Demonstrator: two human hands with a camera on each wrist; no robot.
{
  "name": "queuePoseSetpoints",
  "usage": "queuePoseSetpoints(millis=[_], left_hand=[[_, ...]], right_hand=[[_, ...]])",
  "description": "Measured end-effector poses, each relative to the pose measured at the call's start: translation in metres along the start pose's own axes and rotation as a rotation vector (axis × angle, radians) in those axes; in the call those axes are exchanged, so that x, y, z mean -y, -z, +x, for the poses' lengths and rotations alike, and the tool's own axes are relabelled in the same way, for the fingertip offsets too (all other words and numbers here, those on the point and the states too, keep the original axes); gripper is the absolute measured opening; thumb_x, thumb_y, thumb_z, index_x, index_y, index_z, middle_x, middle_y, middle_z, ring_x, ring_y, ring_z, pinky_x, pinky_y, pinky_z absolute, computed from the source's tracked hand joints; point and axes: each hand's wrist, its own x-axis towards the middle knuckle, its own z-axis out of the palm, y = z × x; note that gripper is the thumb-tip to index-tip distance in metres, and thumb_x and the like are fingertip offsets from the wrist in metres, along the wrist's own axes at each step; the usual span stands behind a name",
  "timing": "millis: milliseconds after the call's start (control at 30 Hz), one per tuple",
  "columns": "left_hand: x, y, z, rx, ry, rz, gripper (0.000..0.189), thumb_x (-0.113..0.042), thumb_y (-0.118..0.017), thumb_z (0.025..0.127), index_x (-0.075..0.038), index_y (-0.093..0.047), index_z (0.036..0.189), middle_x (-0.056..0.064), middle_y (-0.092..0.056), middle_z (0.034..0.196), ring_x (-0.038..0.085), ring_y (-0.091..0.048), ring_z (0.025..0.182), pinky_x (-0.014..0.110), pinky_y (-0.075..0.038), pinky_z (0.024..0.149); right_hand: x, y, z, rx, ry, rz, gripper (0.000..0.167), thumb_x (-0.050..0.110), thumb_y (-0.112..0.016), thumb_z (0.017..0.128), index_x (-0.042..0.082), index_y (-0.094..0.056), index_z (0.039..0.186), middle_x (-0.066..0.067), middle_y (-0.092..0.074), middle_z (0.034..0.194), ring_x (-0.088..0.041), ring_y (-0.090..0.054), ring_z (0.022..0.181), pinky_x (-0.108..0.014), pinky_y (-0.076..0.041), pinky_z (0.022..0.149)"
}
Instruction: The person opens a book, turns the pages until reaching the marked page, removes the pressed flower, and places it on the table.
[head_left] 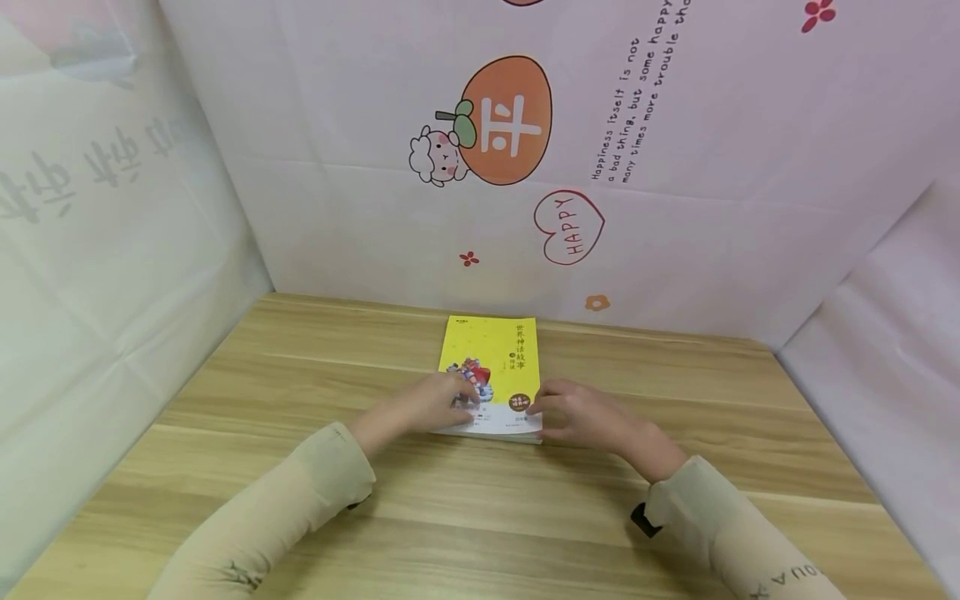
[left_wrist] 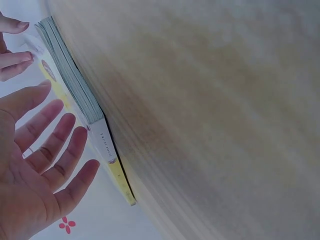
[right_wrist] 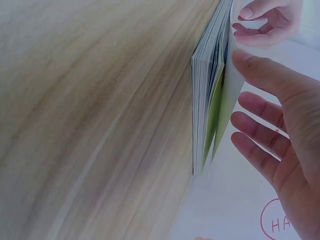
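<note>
At twelve o'clock on the wood-grain tabletop (head_left: 480, 517), just beside the foot of the printed white backdrop (head_left: 345, 217), lay the yellow-and-white paperback of world myths (head_left: 491, 346), flat, front cover up, title end pointing to twelve. And here were two bare hands, one on each flank! The left hand (head_left: 431, 404) was at the book's eight o'clock, fingers parted and gently bent; the right hand (head_left: 583, 417) was at four o'clock, its fingers spread too, thumb toward the cover. No pinch to call on either side, and whether any fingertip actually touched, I could not tell.

But look at that fore-edge! The right wrist view caught a yellow-green flap (right_wrist: 215, 112) standing away from the page block (right_wrist: 202, 80), a gap between them. That, to my eye, was the danger spot: a right-hand grip taking only flap or cover could have peeled the book open, let the pages sag and creased the cover. The spine (left_wrist: 118, 172), over at nine o'clock, looked the firmer hold. Uneven pressure from the two sides could have swung the book round, and a shove toward twelve could have bumped its top edge into the backdrop.
</note>
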Motion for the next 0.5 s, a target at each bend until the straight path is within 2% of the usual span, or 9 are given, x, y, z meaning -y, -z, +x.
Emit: queuePoseSetpoints(millis=[133,500], left_hand=[[-0.0003,0.0002,0.0000,0.006,-0.009,0.001,0.021,-0.017,-0.078,0.092,-0.010,-0.077,0.112,0.008,-0.070,0.117,0.022,-0.064,0.106,0.039,-0.053,0.094],[-0.0014,-0.0003,0.0025,0.038,0.010,0.000,0.022,-0.014,-0.082,0.089,-0.010,-0.077,0.109,0.009,-0.068,0.123,0.025,-0.063,0.113,0.041,-0.050,0.101]], right_hand=[[-0.0015,-0.0019,0.0010,-0.009,0.028,-0.011,0.028,0.016,-0.087,0.084,0.006,-0.078,0.109,-0.006,-0.070,0.110,-0.018,-0.068,0.100,-0.032,-0.058,0.087],[-0.0045,-0.0048,0.0047,-0.065,0.083,0.012,0.014,0.011,-0.081,0.090,0.007,-0.079,0.103,-0.003,-0.073,0.105,-0.014,-0.069,0.095,-0.030,-0.059,0.085]])
